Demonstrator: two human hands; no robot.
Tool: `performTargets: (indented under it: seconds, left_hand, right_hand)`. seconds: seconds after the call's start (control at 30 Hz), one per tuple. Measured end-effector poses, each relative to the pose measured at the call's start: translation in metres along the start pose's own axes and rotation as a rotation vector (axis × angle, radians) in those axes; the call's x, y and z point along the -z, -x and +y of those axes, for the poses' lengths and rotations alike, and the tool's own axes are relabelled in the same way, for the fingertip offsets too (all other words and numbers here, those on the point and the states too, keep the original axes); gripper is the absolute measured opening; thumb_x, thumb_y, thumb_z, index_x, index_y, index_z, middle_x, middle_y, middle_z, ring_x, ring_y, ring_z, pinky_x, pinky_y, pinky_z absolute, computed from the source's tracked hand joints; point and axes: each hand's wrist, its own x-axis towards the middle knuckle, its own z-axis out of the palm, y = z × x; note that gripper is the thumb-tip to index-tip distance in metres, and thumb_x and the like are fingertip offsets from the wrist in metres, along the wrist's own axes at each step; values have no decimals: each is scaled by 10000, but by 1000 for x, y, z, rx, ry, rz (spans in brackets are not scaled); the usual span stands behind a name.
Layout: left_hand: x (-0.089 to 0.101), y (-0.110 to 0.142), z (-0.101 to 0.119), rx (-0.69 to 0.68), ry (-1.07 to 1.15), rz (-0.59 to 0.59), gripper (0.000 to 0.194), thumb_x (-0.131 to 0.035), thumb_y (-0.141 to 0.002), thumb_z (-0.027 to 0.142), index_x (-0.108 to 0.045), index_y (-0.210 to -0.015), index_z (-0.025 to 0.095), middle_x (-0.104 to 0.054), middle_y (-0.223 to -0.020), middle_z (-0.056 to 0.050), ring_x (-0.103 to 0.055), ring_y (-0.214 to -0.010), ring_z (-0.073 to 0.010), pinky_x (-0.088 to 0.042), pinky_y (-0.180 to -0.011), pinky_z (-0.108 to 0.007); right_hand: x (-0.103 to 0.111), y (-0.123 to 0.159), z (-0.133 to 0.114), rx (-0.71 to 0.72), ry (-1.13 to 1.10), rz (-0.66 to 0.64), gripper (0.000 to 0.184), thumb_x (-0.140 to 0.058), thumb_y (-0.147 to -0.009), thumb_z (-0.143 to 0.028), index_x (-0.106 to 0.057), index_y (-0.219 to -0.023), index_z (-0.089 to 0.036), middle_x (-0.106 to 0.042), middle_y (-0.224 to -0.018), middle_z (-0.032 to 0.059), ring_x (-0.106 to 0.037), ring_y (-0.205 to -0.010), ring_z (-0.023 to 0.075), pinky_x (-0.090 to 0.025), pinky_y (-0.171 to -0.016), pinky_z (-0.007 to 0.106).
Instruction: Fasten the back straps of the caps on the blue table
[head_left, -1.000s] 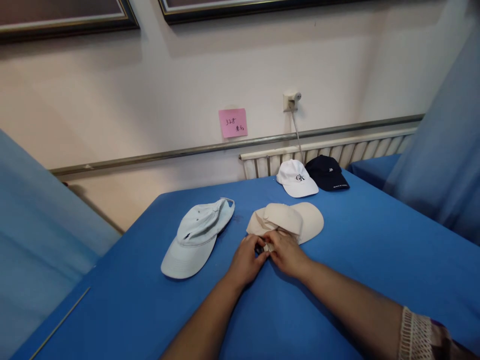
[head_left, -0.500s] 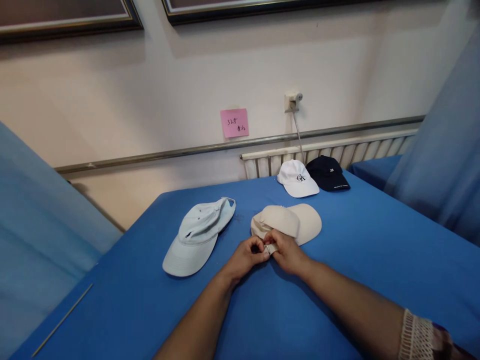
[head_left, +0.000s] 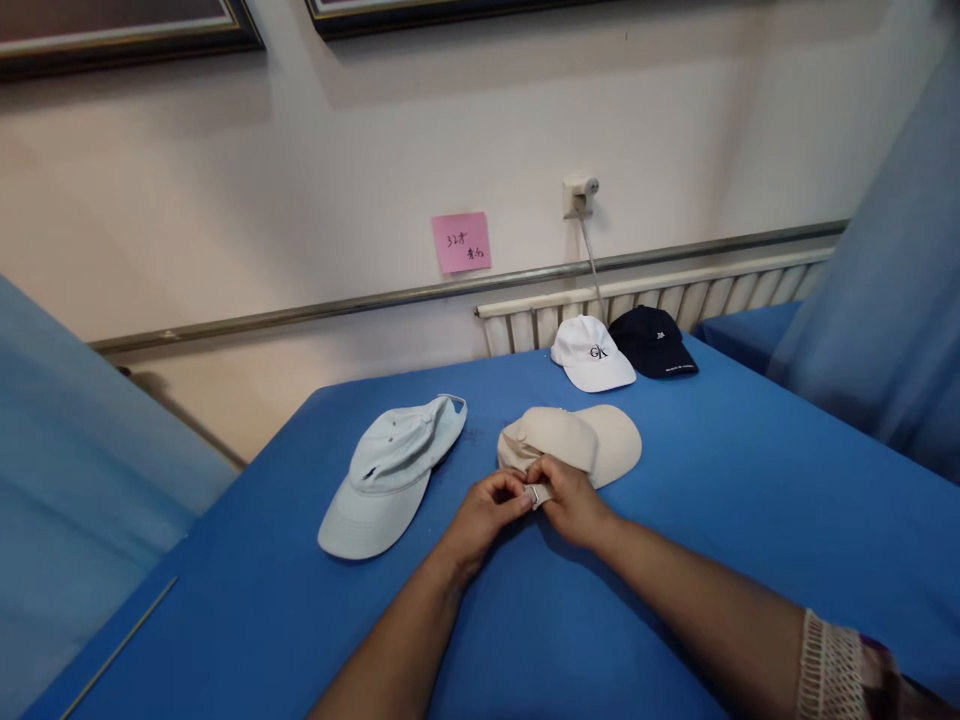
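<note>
A beige baseball cap (head_left: 559, 437) lies on the blue table cover (head_left: 570, 630), its brim pointing right and its back strap towards me. My left hand (head_left: 484, 515) pinches the end of the strap (head_left: 538, 494) at its small metal buckle. On the other side of the buckle, my right hand (head_left: 568, 500) is closed on the same strap, its fingertips against the cap's rear edge. Fingers partly hide the strap's end. To the left of my hands rests a light blue cap (head_left: 386, 475), brim towards me and strap end at the back.
Against the radiator (head_left: 517, 325) at the far edge sit a white cap (head_left: 592, 355) and a dark navy cap (head_left: 652, 342). A thin rod (head_left: 120, 645) lies near the left edge. Blue curtains (head_left: 82, 500) hang on both sides. A cord runs down from the wall socket (head_left: 577, 199).
My left fingers have shifted slightly at the buckle, straightening a little; both hands stay on the strap. The whole view has moved slightly. The other caps have stayed in place.
</note>
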Motion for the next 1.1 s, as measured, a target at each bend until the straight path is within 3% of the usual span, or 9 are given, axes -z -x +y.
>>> performTargets:
  seconds: [0.1,0.17,0.27,0.4,0.5,0.67,0.77,0.93,1.1]
  left_hand:
    - [3,0,0,114,276,-11,222,-769,-719,329,-639,-755,153,-623,-843,-41,-547,-786,-149,-408,-778,-275]
    - [4,-1,0,130,338,0,215,-760,-731,332,-653,-786,154,-624,-823,-42,-554,-792,-153,-411,-798,-284]
    - [4,-3,2,88,247,68,218,-767,-713,337,-654,-724,151,-623,-881,-52,-552,-819,-160,-408,-799,-275]
    - [1,-4,8,-56,28,215,212,-799,-657,304,-647,-641,158,-596,-1018,-53,-532,-928,-180,-395,-835,-259]
    - [-1,-2,12,-79,150,204,221,-767,-709,341,-647,-678,158,-592,-987,-49,-527,-913,-170,-399,-834,-256]
    - [2,0,15,-49,411,150,247,-699,-791,382,-664,-860,148,-624,-955,-72,-556,-889,-175,-427,-830,-285]
    - [6,-1,15,-51,254,156,225,-705,-781,319,-663,-942,168,-639,-972,-65,-573,-897,-174,-433,-853,-294]
    - [7,-1,12,-187,-332,169,286,-718,-721,206,-667,-1002,196,-662,-1029,-58,-577,-1013,-214,-411,-939,-338]
    - [0,-1,8,-304,-645,213,210,-620,-749,145,-642,-952,194,-652,-855,-13,-589,-807,-164,-447,-798,-298]
  right_hand:
    - [2,-1,0,-22,-68,19,353,-461,-670,7,-558,-938,-202,-656,-906,18,-611,-853,188,-471,-791,311]
    - [5,-2,-2,9,-102,20,432,-459,-674,18,-574,-1024,-209,-662,-988,24,-613,-928,190,-469,-847,324]
    - [12,-3,-8,78,-71,-59,435,-589,-736,-70,-581,-1142,-226,-637,-1098,49,-588,-1023,212,-453,-909,351]
    - [15,-4,-12,66,8,-106,233,-701,-780,-262,-649,-1004,-222,-633,-952,42,-593,-905,209,-472,-813,339]
    - [10,-5,-10,23,-60,-46,139,-672,-814,-265,-662,-947,-226,-631,-894,21,-602,-847,183,-477,-779,316]
    - [7,-4,-7,-5,-181,71,214,-679,-805,-269,-663,-1015,-232,-652,-965,29,-615,-928,193,-477,-860,340]
    - [10,-3,-8,48,-179,66,257,-654,-828,-278,-655,-1082,-241,-647,-996,43,-609,-957,201,-475,-878,353]
    - [17,-3,-12,87,-183,115,227,-616,-862,-263,-630,-1086,-233,-623,-984,44,-603,-951,191,-478,-866,338]
    - [18,0,-23,108,37,57,198,-686,-796,-250,-631,-983,-217,-583,-928,46,-573,-887,210,-488,-798,355]
